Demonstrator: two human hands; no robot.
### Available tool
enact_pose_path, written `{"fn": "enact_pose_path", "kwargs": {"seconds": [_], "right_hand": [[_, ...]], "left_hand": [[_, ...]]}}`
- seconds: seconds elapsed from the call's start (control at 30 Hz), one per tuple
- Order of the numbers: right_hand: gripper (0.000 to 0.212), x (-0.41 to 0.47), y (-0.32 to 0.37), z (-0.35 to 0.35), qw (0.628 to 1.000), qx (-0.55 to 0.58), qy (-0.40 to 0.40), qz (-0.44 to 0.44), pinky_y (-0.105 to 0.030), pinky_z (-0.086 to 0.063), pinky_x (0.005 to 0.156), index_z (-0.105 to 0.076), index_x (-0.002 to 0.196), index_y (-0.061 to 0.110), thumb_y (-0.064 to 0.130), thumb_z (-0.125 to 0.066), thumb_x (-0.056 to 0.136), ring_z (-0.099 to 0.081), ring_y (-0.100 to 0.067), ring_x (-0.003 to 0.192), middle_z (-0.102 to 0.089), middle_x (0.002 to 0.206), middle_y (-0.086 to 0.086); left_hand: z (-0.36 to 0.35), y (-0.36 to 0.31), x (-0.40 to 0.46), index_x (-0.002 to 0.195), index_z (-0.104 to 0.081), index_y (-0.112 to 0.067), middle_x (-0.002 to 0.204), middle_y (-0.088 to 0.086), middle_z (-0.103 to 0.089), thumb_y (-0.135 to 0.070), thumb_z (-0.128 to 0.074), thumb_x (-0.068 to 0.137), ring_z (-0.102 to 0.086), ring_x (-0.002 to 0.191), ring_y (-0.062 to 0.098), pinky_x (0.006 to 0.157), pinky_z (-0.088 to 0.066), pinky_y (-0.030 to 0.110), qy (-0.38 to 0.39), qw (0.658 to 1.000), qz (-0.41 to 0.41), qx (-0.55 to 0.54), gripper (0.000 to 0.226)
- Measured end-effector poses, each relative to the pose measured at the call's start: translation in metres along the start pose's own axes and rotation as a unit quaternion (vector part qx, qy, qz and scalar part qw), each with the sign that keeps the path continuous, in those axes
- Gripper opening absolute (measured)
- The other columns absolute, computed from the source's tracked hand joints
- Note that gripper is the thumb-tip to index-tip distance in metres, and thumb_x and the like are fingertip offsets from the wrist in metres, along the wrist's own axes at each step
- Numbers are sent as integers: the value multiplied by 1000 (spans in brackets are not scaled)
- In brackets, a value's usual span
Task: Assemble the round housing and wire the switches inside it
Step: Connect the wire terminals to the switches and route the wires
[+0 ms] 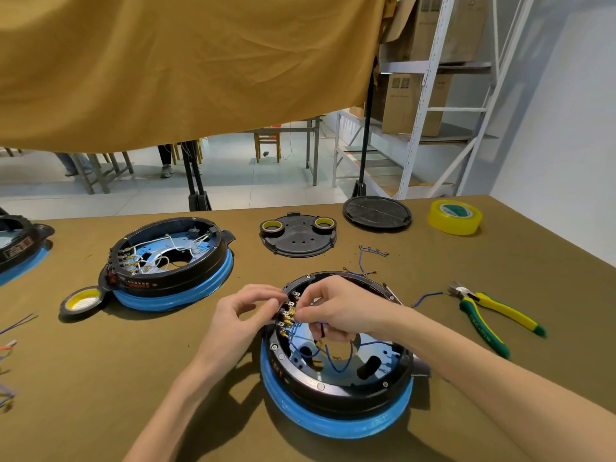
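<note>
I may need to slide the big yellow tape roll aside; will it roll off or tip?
Probably neither: the yellow tape roll lies flat on its side on the cloth-covered table, so a push should slide it. The cloth likely adds drag. Being a hollow ring, it is probably light for its size.

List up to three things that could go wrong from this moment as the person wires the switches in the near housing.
1. Both hands, left hand and right hand, crowd the switch terminals; a blue wire could land on the wrong terminal.
2. The right forearm crosses the round housing; it might snag the looped wire and pull a connection loose.
3. The loose wire pieces near the pliers could be swept off the table.
</note>
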State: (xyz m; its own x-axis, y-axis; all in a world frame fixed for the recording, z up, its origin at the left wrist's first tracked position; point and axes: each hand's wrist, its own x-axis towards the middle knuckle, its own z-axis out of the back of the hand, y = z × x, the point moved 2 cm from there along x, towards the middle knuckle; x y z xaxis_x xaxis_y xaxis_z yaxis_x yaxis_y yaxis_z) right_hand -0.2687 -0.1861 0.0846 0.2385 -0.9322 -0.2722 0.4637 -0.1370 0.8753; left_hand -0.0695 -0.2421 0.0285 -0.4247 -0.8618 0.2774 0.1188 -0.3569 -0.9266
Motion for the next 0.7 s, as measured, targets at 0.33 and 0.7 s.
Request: {"fn": "enact_pose_path", "kwargs": {"seconds": [0.33, 0.7], "right_hand": [[14, 22, -6, -20, 994, -84, -20, -67, -23, -32, 39, -74, 97, 5, 16, -64, 97, -39, -10, 37, -67, 65, -4], [15, 22, -8, -22, 993, -86, -42, -71, -22, -35, 42, -76, 90, 2, 12, -64, 93, -40, -11, 41, -68, 60, 0]], "left_hand": [[-13, 21, -11, 125, -71, -21, 118, -6, -75, -19, -53, 105, -70, 111, 16, 96, -57, 52, -62, 995, 65, -40, 28], [-11, 19, -16, 110, -80, -18, 110, -11, -78, -21, -62, 99, -67, 112, -1, 95, -56, 28, -140, 988, -24, 53, 21]]}}
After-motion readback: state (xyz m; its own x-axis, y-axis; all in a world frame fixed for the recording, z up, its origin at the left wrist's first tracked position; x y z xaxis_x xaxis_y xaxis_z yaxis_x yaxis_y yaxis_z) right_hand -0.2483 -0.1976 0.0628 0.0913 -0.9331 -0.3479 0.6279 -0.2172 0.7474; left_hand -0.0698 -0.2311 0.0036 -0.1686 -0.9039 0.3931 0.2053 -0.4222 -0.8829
